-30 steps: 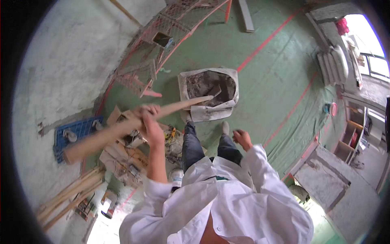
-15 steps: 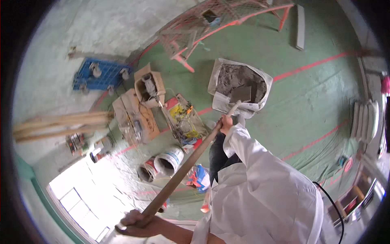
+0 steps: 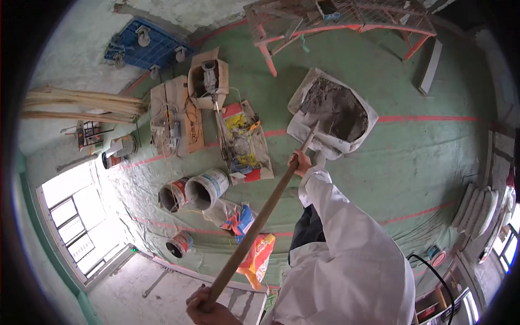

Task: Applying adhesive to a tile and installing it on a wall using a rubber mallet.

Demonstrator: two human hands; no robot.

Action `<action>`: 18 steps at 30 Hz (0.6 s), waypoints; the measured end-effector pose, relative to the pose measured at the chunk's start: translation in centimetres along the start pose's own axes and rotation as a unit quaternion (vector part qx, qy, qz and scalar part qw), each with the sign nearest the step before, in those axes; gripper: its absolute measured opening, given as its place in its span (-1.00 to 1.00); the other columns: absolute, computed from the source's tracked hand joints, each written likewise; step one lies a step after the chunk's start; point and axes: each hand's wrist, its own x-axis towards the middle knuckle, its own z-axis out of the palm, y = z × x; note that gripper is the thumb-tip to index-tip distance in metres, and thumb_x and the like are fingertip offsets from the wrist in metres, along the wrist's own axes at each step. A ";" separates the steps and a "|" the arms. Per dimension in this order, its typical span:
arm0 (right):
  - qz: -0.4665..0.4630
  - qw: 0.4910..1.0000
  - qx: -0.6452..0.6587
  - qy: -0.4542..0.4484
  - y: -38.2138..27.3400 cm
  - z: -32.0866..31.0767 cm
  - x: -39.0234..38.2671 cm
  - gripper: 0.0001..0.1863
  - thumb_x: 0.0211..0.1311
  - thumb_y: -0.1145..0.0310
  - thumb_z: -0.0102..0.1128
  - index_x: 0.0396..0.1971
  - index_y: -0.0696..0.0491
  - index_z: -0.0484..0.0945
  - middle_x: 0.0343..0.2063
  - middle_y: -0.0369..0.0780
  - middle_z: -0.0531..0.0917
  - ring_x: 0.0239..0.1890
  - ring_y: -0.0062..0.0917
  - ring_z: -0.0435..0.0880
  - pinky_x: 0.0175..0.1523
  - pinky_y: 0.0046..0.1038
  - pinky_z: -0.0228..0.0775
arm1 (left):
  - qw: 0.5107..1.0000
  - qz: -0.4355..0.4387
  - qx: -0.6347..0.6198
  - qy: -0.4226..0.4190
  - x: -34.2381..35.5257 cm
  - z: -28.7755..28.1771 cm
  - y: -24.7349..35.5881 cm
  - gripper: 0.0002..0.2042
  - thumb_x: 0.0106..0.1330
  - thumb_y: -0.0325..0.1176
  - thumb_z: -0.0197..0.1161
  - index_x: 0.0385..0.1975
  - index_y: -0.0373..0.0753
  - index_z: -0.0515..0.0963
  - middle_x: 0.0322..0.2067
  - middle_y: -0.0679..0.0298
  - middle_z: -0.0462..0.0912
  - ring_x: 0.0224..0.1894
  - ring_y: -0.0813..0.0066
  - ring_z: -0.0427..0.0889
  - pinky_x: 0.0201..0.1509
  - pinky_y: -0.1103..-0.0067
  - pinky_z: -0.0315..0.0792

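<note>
A long wooden-handled shovel (image 3: 260, 219) slants from the lower left toward a pale open sack or sheet (image 3: 370, 120) holding grey, mortar-like mix (image 3: 333, 103). Its blade end meets the near-left part of the mix; the blade itself cannot be made out. Farther up the handle, my right hand (image 3: 301, 162) is wrapped round it, close to the sack's near edge. My left hand (image 3: 208, 307) grips the butt end at the bottom of the view. A white sleeve covers my right arm.
Left of the handle stand several buckets (image 3: 208, 188), plastic bags (image 3: 259, 257), a tool-covered sheet (image 3: 246, 143) and an open carton (image 3: 208, 81). A red-legged mesh platform (image 3: 341, 24) stands at the back. A white board (image 3: 430, 67) lies far right. Green sheeting (image 3: 401, 173) covers the floor.
The flat blade, visible on the mix before, is now hidden at the mix. My left hand has shifted right and lower in the view. The whole view has turned, moving the surroundings.
</note>
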 end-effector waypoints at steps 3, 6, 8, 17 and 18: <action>-0.013 0.978 -0.168 0.123 3.2 -3.4 1.2 -0.69 0.38 0.27 0.29 -0.53 0.06 0.45 -0.65 -0.18 0.52 -0.60 -0.29 0.63 -0.45 -0.08 0.54 | 0.930 -0.233 0.237 -0.157 -3.0 -8.2 -2.6 -0.62 0.35 -0.15 0.53 -0.02 -0.32 0.73 -0.20 0.18 0.78 -0.24 0.21 0.74 -0.11 0.38 0.67; -0.108 0.922 -0.304 0.213 1.8 -7.5 3.3 -0.67 0.33 0.29 0.32 -0.59 0.06 0.44 -0.71 -0.18 0.49 -0.71 -0.29 0.56 -0.59 -0.13 0.46 | 0.721 -0.283 0.436 -0.459 -9.3 -25.2 -13.5 -0.61 0.35 -0.12 0.53 -0.05 -0.32 0.70 -0.36 0.21 0.75 -0.35 0.32 0.68 -0.26 0.40 0.57; -0.096 0.905 -0.334 0.246 0.7 -10.9 3.4 -0.66 0.30 0.31 0.33 -0.62 0.05 0.43 -0.73 -0.19 0.48 -0.75 -0.30 0.53 -0.65 -0.17 0.40 | 0.636 -0.169 0.507 -0.557 -14.9 -20.3 -15.5 -0.66 0.36 -0.03 0.48 -0.22 -0.21 0.65 -0.53 0.09 0.59 -0.48 -0.04 0.54 -0.36 0.18 0.46; -0.077 0.866 -0.429 0.244 -1.7 -16.2 2.9 -0.67 0.21 0.41 0.29 -0.71 0.02 0.39 -0.77 -0.20 0.47 -0.79 -0.34 0.49 -0.69 -0.24 0.32 | 0.640 -0.169 0.576 -0.479 -30.1 -22.7 -17.6 -0.60 0.41 0.07 0.37 0.01 -0.10 0.71 -0.25 0.17 0.81 -0.24 0.08 0.79 -0.24 0.17 0.61; -0.077 0.859 -0.441 0.250 -3.0 -16.3 3.7 -0.67 0.21 0.41 0.29 -0.71 0.02 0.39 -0.77 -0.20 0.47 -0.79 -0.34 0.49 -0.69 -0.24 0.32 | 0.642 -0.183 0.570 -0.480 -30.9 -21.7 -18.6 -0.60 0.41 0.07 0.37 0.01 -0.10 0.71 -0.25 0.17 0.81 -0.24 0.08 0.79 -0.24 0.17 0.61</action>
